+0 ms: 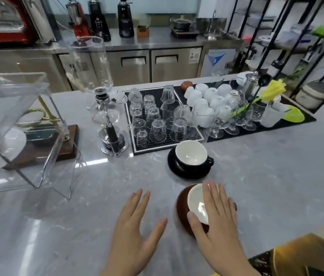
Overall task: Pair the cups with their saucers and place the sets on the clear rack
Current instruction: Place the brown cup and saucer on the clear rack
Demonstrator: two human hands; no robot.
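A brown cup [196, 204] with a white inside sits on a brown saucer [183, 218] near the counter's front edge. My right hand [216, 218] lies flat over the cup with fingers spread, covering its right side and handle. My left hand [137, 226] hovers open just left of this set, palm down, holding nothing. Farther back stands a black cup [192, 154] with a white inside on a black saucer [179, 170]. The clear rack [27, 124] stands at the left, with white saucers [13, 140] seen through it.
A siphon coffee maker [105, 108] stands behind the middle of the counter. Black mats [135, 144] hold several upturned glasses and white cups [206, 100]. A yellow flower [272, 92] and a wooden base [69, 142] are nearby. A yellow patterned sleeve [296, 255] is at bottom right.
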